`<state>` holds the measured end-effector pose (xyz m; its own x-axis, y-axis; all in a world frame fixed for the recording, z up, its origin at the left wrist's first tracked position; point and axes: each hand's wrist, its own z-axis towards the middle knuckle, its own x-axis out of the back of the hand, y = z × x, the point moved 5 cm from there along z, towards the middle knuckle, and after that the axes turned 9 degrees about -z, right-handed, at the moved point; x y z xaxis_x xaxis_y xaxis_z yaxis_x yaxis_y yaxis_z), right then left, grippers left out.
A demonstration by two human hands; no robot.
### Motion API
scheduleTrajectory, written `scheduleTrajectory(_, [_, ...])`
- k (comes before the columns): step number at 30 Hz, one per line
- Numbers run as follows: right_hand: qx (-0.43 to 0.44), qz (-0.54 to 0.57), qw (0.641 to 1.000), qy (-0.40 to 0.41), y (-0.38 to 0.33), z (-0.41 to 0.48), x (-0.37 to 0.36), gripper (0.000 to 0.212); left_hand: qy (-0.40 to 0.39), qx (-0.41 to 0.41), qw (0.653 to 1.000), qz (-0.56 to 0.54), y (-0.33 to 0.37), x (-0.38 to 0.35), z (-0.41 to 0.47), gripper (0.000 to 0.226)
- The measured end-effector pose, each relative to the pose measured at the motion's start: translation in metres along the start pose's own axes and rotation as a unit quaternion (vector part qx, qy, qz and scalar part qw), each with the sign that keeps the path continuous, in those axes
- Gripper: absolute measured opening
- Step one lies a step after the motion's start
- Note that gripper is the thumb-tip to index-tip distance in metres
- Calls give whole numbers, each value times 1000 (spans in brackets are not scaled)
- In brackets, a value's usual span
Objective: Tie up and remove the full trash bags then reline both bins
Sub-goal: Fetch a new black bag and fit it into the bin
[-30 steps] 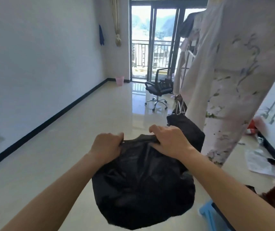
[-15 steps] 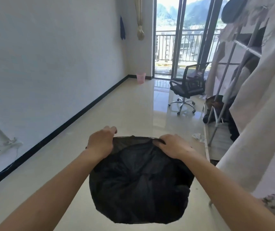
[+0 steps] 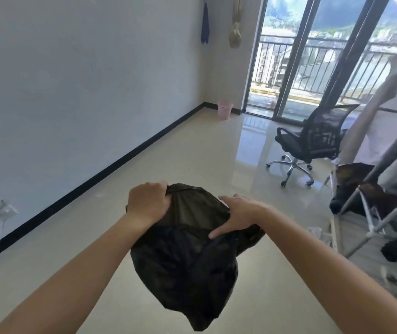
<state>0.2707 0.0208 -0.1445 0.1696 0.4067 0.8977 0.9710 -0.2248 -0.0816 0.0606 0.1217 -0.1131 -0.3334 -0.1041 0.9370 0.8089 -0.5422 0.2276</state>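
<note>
A black trash bag [image 3: 185,263] hangs in the air in front of me, held up by its top edge. My left hand [image 3: 148,204] is clenched on the left part of that edge. My right hand [image 3: 237,214] lies over the right part, fingers spread across the plastic and gripping it. The bag sags below both hands, well above the floor. A small pink bin [image 3: 224,109] stands far off in the corner by the balcony door, with no liner visible from here.
A black office chair [image 3: 313,143] stands at the right of the glossy floor. A clothes rack [image 3: 370,213] with hanging garments and dark bags at its foot crowds the right edge. The white wall with black skirting [image 3: 110,169] runs along the left.
The view has swung left and moved forward: the pink bin and chair are nearer, the floral garment has left the view. My hands have drawn the bag's top edge closer together.
</note>
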Motion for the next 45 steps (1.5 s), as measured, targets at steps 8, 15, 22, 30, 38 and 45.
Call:
scheduleTrajectory(8, [-47,47,992,103,50,185,109,21,-27,-82,996,-5,-18,-26,231,21])
scheduleTrajectory(15, [-109,132,983,69,158,339,170,49,-55,-133,990,3,15,-128,431,18])
scheduleTrajectory(22, [-92,173,979,49,271,520,248,44,-91,-145,985,36,58,-198,649,20])
scheduleTrajectory(30, [-61,34,953,295,321,699,401,25,-68,-137,988,-21,34,-247,856,36])
scheduleTrajectory(38, [-51,-168,966,188,384,932,492,41,-66,-124,990,-31,-26,-334,1104,36])
scheduleTrajectory(45, [-110,-208,963,133,459,1077,578,54,-68,-183,981,2,-20,-365,1314,40])
